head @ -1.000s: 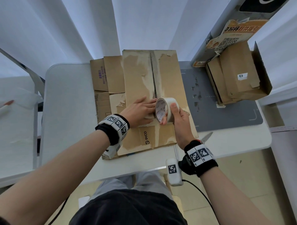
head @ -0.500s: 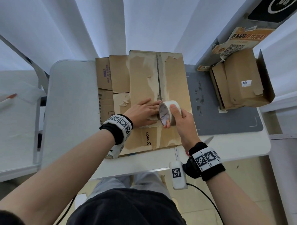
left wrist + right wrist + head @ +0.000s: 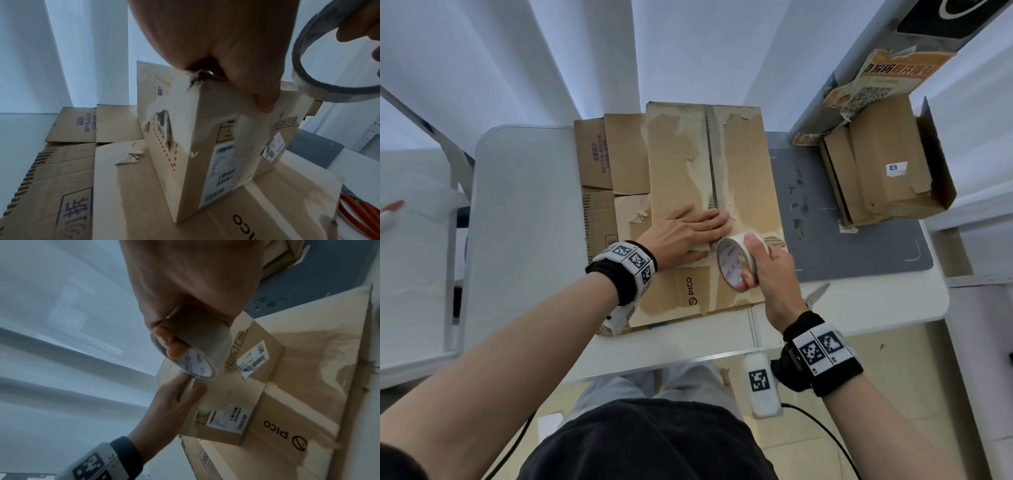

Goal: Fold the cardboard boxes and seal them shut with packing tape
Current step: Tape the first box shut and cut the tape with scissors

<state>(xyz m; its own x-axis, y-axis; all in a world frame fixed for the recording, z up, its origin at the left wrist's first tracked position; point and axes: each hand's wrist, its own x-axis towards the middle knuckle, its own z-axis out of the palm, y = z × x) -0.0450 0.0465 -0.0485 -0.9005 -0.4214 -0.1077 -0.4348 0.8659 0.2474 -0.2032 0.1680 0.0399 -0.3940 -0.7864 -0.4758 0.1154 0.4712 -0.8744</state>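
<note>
A small brown cardboard box point(image 3: 681, 154) stands upright on a flattened PICO carton point(image 3: 688, 294). Its top seam runs away from me. My left hand point(image 3: 688, 233) lies flat on the box top at the near edge, fingers straight across the seam. Its thumb point(image 3: 265, 97) presses a pale tape strip down the near face of the box point(image 3: 216, 162). My right hand point(image 3: 770, 270) grips the white tape roll point(image 3: 732, 263), with fingers through its core point(image 3: 172, 345). The roll hangs just off the box's near edge, beside the left thumb.
More flattened cardboard point(image 3: 599, 212) lies at the left on the white table point(image 3: 524, 222). A grey mat point(image 3: 859, 233) covers the right side, with another brown box point(image 3: 883, 164) at its far end. Orange-handled scissors point(image 3: 359, 216) lie near the front right edge.
My right hand has drawn the tape roll toward me, past the box's near edge. My left fingers have slid forward over the seam.
</note>
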